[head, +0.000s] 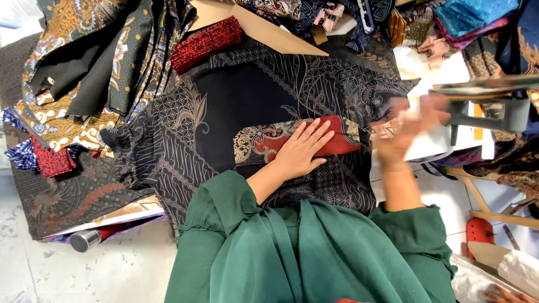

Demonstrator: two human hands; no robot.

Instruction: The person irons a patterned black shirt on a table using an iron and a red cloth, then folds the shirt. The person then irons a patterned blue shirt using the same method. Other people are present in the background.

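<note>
One dark batik garment [236, 106] with a single red-and-cream patterned panel [292, 137] lies across the worktop, left hand [300, 148] pressed flat, fingers spread, while the blurred right hand [404, 132] grips pale fabric [429, 143].

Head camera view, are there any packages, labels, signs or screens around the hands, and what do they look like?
No labels, signs or screens show.
White plastic bag: bottom right corner on the floor, crumpled, pale; the only package-like thing.
Left hand: flat on the red patch of the dark patterned cloth.
Right hand: blurred, at the white pad beside the cloth; whether it grips anything cannot be told.
</note>
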